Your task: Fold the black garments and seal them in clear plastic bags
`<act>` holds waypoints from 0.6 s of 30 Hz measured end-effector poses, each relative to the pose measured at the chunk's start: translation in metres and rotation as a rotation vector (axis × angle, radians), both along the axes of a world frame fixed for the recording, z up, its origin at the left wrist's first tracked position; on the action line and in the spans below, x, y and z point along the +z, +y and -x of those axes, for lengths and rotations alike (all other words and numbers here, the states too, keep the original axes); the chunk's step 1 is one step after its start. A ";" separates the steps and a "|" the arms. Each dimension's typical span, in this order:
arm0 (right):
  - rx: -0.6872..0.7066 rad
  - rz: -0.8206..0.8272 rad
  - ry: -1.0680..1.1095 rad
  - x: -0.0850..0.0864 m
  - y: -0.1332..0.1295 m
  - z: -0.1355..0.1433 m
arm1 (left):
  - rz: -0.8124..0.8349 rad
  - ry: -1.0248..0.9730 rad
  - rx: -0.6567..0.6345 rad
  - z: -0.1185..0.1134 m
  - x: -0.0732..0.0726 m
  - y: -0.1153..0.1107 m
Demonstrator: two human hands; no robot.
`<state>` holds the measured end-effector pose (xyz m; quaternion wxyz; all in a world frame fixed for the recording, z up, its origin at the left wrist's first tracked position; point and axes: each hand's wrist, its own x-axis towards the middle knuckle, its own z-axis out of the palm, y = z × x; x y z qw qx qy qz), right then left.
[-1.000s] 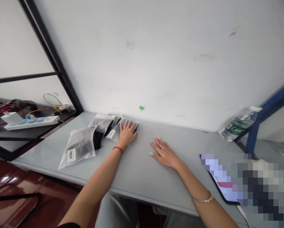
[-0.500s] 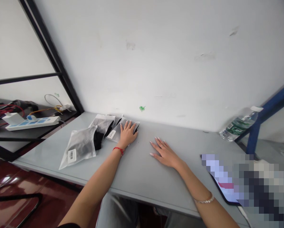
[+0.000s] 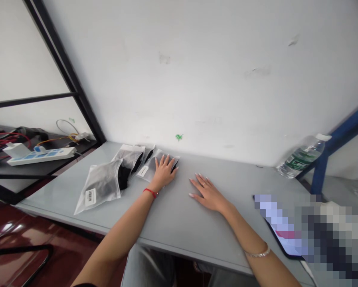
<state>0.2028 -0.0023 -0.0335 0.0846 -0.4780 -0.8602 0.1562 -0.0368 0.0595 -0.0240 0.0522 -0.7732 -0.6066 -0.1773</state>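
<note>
My left hand [image 3: 163, 173] lies with spread fingers on top of a frosted zip bag [image 3: 149, 165] with dark contents and a white label. Flat on the grey table [image 3: 173, 223] rests my right hand [image 3: 208, 193], fingers apart, a ring on one finger, holding nothing. Left of my left hand are more frosted bags: a large one [image 3: 101, 185] with a barcode label and black material at its open end, and another [image 3: 127, 153] behind it, partly overlapping a further bag near the wall.
A clear water bottle [image 3: 303, 157] leans against a blue frame [image 3: 318, 175] at the right. Nearer is a tablet-like device [image 3: 282, 229], partly blurred out, with a white cable. On the left, a black shelf holds a white power strip [image 3: 44, 155] and wires.
My left hand has slid slightly to the right, and the bag under it has shifted right too. My right hand has stayed in place.
</note>
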 end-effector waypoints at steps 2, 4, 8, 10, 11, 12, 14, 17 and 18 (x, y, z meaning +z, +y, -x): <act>-0.001 -0.011 -0.005 -0.001 0.000 0.000 | 0.011 -0.016 -0.057 -0.005 -0.001 -0.003; -0.002 -0.018 -0.009 -0.001 0.000 0.000 | 0.028 -0.041 -0.135 -0.011 -0.002 -0.006; -0.010 -0.030 -0.004 0.000 0.000 0.002 | 0.077 -0.088 -0.290 -0.022 -0.002 -0.013; -0.012 -0.032 -0.011 0.000 0.000 0.003 | 0.088 -0.104 -0.338 -0.027 0.000 -0.017; -0.012 -0.034 -0.014 0.000 0.000 0.003 | 0.091 -0.112 -0.357 -0.029 0.001 -0.019; -0.012 -0.038 -0.015 -0.001 0.000 0.003 | 0.095 -0.122 -0.377 -0.031 0.002 -0.021; -0.019 -0.057 -0.006 -0.003 0.001 0.004 | 0.115 -0.149 -0.416 -0.033 0.005 -0.024; -0.057 -0.105 0.034 -0.008 0.000 0.004 | 0.146 -0.229 -0.474 -0.034 0.009 -0.027; -0.074 -0.126 0.049 -0.010 0.000 0.005 | 0.148 -0.267 -0.489 -0.034 0.010 -0.027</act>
